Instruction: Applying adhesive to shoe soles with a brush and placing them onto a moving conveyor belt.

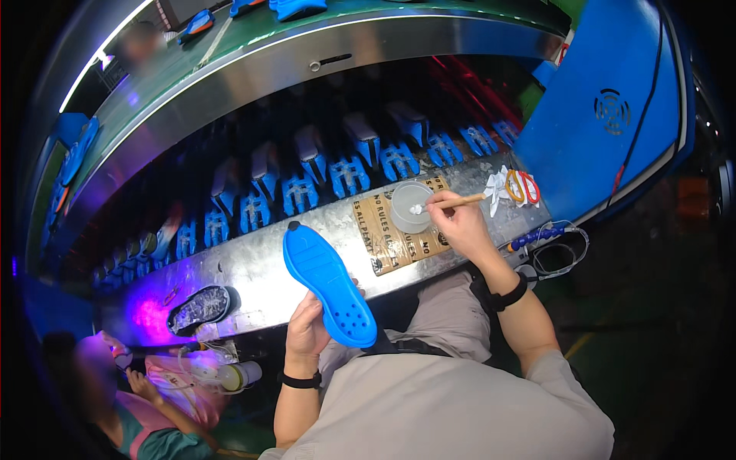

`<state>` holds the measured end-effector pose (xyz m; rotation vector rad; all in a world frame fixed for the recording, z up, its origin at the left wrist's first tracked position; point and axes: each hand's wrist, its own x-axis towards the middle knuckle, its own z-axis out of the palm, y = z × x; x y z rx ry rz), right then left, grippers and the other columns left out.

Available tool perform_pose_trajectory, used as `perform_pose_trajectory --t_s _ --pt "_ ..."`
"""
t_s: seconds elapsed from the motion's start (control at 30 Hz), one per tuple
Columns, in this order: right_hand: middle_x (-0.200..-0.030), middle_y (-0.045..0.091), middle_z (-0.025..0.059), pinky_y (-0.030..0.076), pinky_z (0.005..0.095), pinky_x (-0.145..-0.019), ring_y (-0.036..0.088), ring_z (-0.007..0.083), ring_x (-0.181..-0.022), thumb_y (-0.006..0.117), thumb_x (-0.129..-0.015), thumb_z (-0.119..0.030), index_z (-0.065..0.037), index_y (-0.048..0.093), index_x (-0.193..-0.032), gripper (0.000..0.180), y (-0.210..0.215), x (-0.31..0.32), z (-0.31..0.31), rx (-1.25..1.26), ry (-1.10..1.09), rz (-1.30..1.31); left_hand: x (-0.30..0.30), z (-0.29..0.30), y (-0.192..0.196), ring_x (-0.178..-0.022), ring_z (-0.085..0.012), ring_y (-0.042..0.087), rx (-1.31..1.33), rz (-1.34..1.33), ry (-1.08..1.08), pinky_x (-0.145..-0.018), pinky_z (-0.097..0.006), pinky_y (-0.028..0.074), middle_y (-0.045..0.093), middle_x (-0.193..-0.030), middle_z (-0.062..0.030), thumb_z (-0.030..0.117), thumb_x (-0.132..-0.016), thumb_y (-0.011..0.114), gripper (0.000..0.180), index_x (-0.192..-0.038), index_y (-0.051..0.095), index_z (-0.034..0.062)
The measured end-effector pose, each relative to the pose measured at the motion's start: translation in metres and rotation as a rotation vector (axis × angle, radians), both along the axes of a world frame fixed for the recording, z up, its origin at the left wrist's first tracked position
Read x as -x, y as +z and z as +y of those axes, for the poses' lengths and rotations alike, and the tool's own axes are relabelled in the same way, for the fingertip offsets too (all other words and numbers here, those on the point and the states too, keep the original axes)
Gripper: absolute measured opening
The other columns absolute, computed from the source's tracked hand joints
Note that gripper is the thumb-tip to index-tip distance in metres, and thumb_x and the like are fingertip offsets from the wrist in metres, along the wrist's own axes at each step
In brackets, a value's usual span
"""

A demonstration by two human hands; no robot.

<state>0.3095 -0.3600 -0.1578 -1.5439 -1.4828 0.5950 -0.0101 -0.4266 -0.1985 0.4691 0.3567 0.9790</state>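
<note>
My left hand (308, 330) grips a bright blue shoe sole (328, 284) by its heel end, holding it tilted over the metal bench (253, 268) with the perforated heel toward me. My right hand (458, 222) holds a wooden-handled brush (454, 202) and its white tip dips into a small round translucent cup (409, 207) of pale glue. The cup stands on a taped cardboard patch (383, 234) on the bench. A black band sits on each wrist.
A row of blue shoe holders (345, 176) runs along the conveyor behind the bench. Orange-handled scissors (523, 187) and a white rag lie at the bench's right end beside a blue machine housing (606, 115). A dark sole (201, 308) rests at left. Another person (130, 414) sits lower left.
</note>
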Motion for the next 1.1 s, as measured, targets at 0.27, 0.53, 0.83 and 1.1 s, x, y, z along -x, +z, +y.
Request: perform_pose_trajectory --t_s 0.27,0.53,0.83,1.1 --pt "-0.086 0.069 0.004 0.049 0.0264 -0.07 0.061 0.0102 -0.077 0.065 -0.093 -0.011 0.0 0.07 -0.101 0.014 0.009 0.006 0.0 -0.01 0.009 0.063 0.018 -0.007 -0.016 -0.117 -0.0223 0.061 -0.006 0.208 0.112 -0.102 -0.037 0.049 0.06 -0.131 -0.0134 0.019 -0.093 0.068 0.067 -0.147 0.036 -0.0026" --pt "-0.093 0.072 0.0082 0.052 0.0282 -0.077 0.066 0.015 -0.086 0.068 -0.091 -0.009 0.0 0.071 -0.106 0.017 0.01 0.051 -0.03 -0.012 0.232 0.309 0.019 -0.011 -0.005 -0.116 -0.0214 0.062 -0.011 0.172 0.064 -0.101 -0.035 0.05 0.06 -0.131 -0.0129 0.021 -0.092 0.07 0.068 -0.148 0.038 -0.0027" --pt "-0.093 0.071 0.0103 0.051 0.0331 -0.077 0.065 0.0194 -0.083 0.068 -0.091 -0.007 0.001 0.071 -0.106 0.017 0.013 0.082 -0.021 -0.176 0.445 0.246 0.017 -0.017 0.011 -0.117 -0.0221 0.061 -0.036 0.233 -0.024 -0.101 -0.035 0.05 0.059 -0.132 -0.0152 0.022 -0.092 0.07 0.07 -0.147 0.037 -0.0054" --pt "-0.087 0.073 0.0096 0.05 0.0359 -0.073 0.066 0.0243 -0.079 0.071 -0.083 -0.005 -0.002 0.072 -0.095 0.013 0.013 0.076 -0.027 -0.242 0.527 0.067 0.019 -0.019 0.014 -0.114 -0.0209 0.062 -0.051 0.281 -0.008 -0.1 -0.034 0.05 0.06 -0.13 -0.0139 0.025 -0.092 0.071 0.071 -0.146 0.038 -0.0067"
